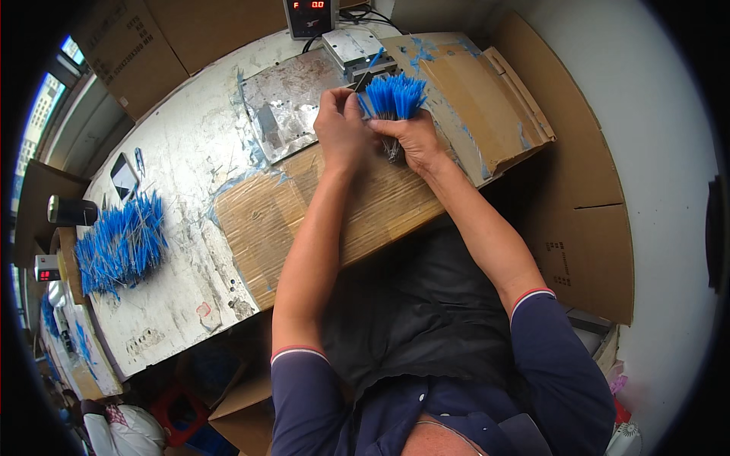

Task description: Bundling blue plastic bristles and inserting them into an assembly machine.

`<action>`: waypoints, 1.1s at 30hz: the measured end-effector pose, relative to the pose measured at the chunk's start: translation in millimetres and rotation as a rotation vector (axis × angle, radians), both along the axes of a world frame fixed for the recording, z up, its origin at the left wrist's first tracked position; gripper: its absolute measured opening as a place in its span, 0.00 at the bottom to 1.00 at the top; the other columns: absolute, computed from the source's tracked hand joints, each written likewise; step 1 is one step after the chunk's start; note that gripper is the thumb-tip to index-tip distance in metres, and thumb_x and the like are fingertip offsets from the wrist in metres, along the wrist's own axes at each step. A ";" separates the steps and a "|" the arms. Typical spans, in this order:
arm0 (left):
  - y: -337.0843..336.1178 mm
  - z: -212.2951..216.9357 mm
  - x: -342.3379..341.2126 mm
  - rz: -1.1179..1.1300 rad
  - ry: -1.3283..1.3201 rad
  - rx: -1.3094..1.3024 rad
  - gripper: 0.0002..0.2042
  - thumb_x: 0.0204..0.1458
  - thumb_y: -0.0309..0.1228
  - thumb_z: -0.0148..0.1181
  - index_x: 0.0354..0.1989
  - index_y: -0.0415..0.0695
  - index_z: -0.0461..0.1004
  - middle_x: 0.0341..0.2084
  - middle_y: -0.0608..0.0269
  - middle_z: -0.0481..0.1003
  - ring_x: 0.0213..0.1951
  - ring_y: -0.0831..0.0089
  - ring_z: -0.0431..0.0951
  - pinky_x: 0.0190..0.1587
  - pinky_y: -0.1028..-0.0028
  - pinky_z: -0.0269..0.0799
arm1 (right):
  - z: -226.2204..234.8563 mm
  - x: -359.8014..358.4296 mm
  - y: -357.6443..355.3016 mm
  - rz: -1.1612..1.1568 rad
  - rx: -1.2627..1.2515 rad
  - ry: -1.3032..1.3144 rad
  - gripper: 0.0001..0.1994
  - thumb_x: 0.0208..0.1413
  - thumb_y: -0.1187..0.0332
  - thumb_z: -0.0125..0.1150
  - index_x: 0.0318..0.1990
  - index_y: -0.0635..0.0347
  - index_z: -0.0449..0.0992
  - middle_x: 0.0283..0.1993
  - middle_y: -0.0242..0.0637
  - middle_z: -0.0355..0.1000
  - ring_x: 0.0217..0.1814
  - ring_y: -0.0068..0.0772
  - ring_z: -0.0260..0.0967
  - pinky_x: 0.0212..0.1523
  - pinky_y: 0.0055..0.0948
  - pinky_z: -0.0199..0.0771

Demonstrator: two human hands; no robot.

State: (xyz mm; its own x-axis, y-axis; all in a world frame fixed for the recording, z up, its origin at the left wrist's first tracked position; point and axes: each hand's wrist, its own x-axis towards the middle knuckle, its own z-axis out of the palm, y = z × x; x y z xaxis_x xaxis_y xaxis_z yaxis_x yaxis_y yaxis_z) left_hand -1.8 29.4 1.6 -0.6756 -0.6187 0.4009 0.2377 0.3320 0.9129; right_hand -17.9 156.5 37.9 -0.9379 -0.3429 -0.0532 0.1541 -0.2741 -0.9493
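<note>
At the far side of the bench, my right hand [418, 140] is closed around an upright bundle of thin blue strands [395, 97]. Wire-like metal ends stick out below that grip. Just left of it, my left hand [340, 129] has its fingers pinched together. A few blue strands show between the two hands, but whether my left fingertips hold one is unclear. Beyond the hands sits a small metal fixture [356, 57], next to a flat metal plate [293, 99]. Under my forearms lies a taped cardboard sheet [258, 216].
A pile of blue strands [122, 243] lies at the left, near a phone [123, 176] and a black cylinder [72, 210]. A display box [310, 19] stands at the back. A cardboard box [479, 99] is at the right. Another person [133, 432] shows at lower left.
</note>
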 end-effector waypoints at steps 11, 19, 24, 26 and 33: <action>-16.1 4.2 -1.0 0.125 -0.010 0.064 0.05 0.64 0.27 0.52 0.41 0.39 0.69 0.29 0.61 0.81 0.29 0.75 0.81 0.32 0.75 0.75 | -6.2 -31.9 4.4 -0.148 0.037 -0.162 0.05 0.43 0.81 0.69 0.28 0.69 0.78 0.24 0.39 0.75 0.20 0.28 0.74 0.20 0.26 0.77; -17.1 7.5 4.5 0.196 -0.053 -0.006 0.05 0.63 0.28 0.54 0.39 0.39 0.71 0.31 0.60 0.82 0.35 0.69 0.81 0.40 0.69 0.74 | -7.9 -42.4 -7.2 -0.190 0.242 -0.054 0.04 0.41 0.81 0.66 0.20 0.70 0.76 0.20 0.40 0.73 0.16 0.29 0.71 0.16 0.26 0.73; -18.6 3.0 3.6 0.272 -0.077 -0.093 0.06 0.61 0.31 0.57 0.38 0.40 0.73 0.32 0.57 0.79 0.36 0.61 0.80 0.42 0.64 0.73 | -7.0 -45.5 -13.1 -0.213 0.307 -0.050 0.05 0.41 0.82 0.65 0.18 0.70 0.75 0.20 0.40 0.73 0.16 0.29 0.70 0.15 0.27 0.72; -20.2 -0.2 2.9 0.295 -0.059 -0.130 0.06 0.60 0.31 0.57 0.38 0.40 0.73 0.32 0.56 0.78 0.37 0.59 0.79 0.43 0.63 0.72 | -6.3 -45.8 -14.5 -0.218 0.333 -0.048 0.05 0.41 0.82 0.65 0.18 0.71 0.75 0.19 0.41 0.73 0.16 0.29 0.70 0.15 0.27 0.71; -22.7 -1.3 2.3 0.330 -0.019 -0.222 0.06 0.56 0.29 0.60 0.38 0.41 0.74 0.36 0.55 0.76 0.43 0.56 0.75 0.47 0.61 0.68 | -6.5 -46.7 -19.3 -0.245 0.356 -0.041 0.05 0.41 0.83 0.64 0.19 0.71 0.75 0.19 0.41 0.73 0.16 0.29 0.70 0.15 0.27 0.72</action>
State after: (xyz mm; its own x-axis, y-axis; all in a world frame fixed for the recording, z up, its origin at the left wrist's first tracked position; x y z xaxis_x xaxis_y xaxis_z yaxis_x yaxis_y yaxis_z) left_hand 0.5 6.6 0.3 -0.4637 -0.7032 0.5390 0.0692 0.5777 0.8133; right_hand -64.6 137.2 31.4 -0.9839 -0.0637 -0.1672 0.1651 0.0365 -0.9856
